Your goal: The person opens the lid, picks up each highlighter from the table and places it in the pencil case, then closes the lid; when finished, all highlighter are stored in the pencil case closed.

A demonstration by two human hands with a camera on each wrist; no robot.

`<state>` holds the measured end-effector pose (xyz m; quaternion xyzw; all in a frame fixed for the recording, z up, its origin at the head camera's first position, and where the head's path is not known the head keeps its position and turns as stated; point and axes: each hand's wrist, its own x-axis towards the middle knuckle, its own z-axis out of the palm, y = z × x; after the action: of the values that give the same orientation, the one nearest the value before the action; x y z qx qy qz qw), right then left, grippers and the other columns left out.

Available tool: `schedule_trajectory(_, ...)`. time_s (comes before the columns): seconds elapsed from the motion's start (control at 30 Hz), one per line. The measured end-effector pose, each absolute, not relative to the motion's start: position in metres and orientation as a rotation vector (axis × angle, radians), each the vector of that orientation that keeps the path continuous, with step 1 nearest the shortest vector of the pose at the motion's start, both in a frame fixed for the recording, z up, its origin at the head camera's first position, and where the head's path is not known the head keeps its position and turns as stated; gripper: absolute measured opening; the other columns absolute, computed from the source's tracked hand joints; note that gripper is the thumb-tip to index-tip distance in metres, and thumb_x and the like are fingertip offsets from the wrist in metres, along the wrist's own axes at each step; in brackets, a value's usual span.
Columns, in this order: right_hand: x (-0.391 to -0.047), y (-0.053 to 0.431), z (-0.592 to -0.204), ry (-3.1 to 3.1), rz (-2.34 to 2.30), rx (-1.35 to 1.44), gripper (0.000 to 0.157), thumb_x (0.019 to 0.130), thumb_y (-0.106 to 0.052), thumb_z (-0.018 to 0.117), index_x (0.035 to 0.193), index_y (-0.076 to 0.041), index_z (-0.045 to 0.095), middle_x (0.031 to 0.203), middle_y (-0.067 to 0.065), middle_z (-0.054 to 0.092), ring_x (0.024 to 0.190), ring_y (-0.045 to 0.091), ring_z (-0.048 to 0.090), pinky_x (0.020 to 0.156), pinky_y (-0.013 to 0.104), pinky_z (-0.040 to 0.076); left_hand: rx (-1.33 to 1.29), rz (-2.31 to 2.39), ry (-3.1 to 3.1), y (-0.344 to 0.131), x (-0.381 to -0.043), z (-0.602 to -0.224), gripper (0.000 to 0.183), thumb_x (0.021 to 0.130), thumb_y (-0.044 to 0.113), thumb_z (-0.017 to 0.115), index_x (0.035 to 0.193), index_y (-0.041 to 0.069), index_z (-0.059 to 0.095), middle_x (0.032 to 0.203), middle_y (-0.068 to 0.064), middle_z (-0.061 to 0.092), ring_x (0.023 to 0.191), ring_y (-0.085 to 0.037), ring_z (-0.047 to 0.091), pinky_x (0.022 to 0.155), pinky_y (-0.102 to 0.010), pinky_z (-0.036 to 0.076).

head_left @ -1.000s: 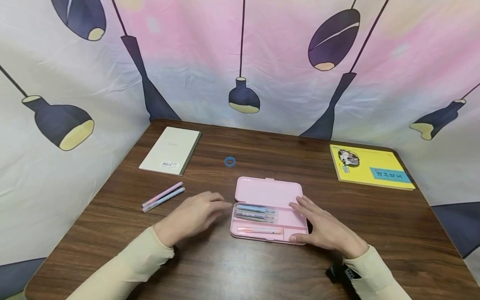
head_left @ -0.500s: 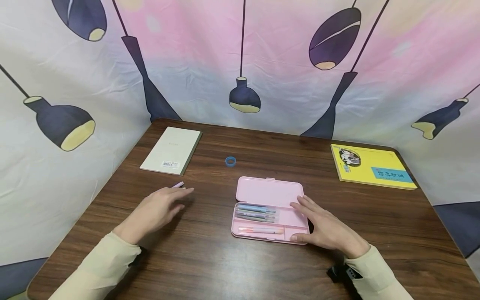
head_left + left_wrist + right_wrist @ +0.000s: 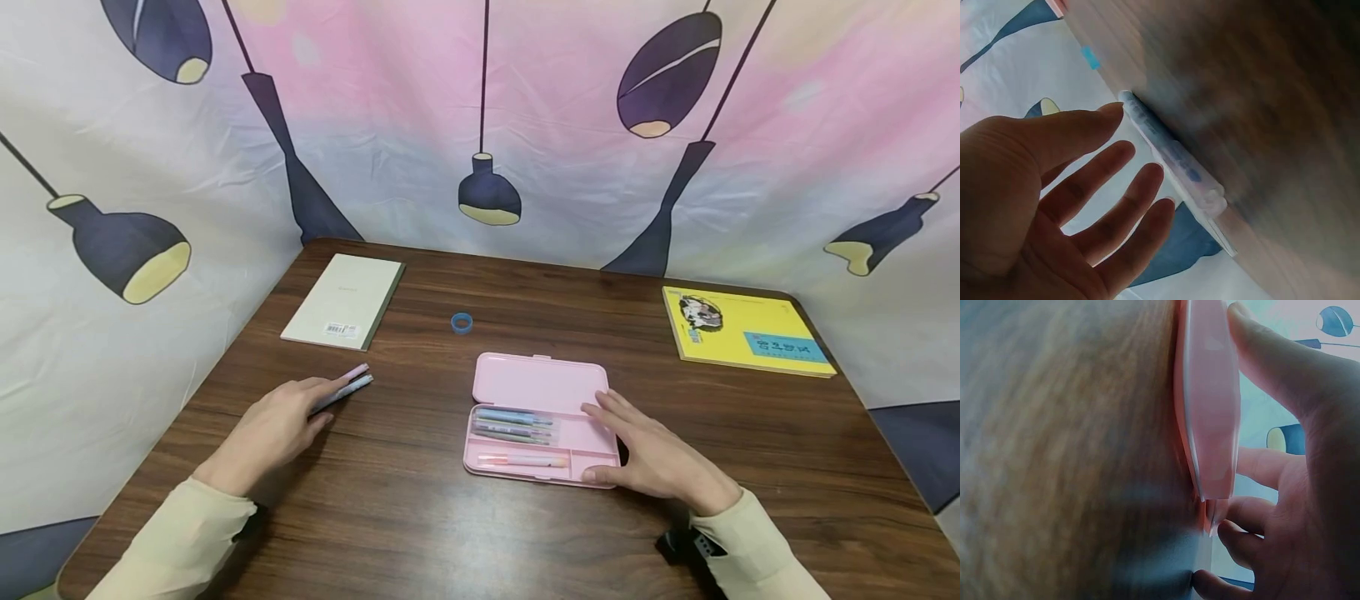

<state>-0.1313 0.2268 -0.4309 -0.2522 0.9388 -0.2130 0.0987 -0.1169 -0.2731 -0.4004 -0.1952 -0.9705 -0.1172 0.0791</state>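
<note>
Now I've brought the left hand (image 3: 266,429) over to the pens (image 3: 343,393) on the worktop (image 3: 390,517), fingers loosely apart, putting them within grasp; the right hand (image 3: 663,458), spread, rests on the case (image 3: 536,379).

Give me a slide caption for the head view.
Left hand at two pens, right hand resting on an open pink pencil case.

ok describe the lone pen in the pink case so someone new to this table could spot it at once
On the dark wooden table, find the open pink pencil case by the right hand. Inside, towards its near edge, lies the lone pen, pale with orange at the ends. It lies by itself, unlike the bunched blue and dark pens behind it.
</note>
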Motion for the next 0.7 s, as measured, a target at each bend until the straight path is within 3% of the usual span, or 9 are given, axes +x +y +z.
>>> schedule_trajectory(0.27, -0.1309, 0.227, -0.4298, 2.773, -0.634, -0.744, 0.093, 0.078, -0.072, 0.068, 0.151, -0.02, 0.044, 0.161, 0.015, 0.03, 0.149, 0.037, 0.026, 0.109, 0.062, 0.034, -0.562, -0.321, -2.941, -0.2746, -0.1171, -0.4043, 0.051, 0.082, -0.001, 0.077, 0.131, 0.002, 0.064, 0.116, -0.018, 0.068, 0.1, -0.038, 0.067, 0.075, -0.054, 0.055)
schedule_trajectory(0.7, -0.1302, 0.2269, -0.4301, 2.778, -0.634, -0.75, 0.093, 0.078, -0.072, 0.067, 0.151, -0.019, 0.044, 0.161, 0.015, 0.03, 0.148, 0.037, 0.026, 0.109, 0.062, 0.035, -0.583, -0.347, -2.942, -0.275, -0.1205, -0.4075, 0.049, 0.08, -0.007, 0.076, 0.127, 0.002, 0.066, 0.12, -0.022, 0.067, 0.104, -0.04, 0.066, 0.079, -0.055, 0.054)
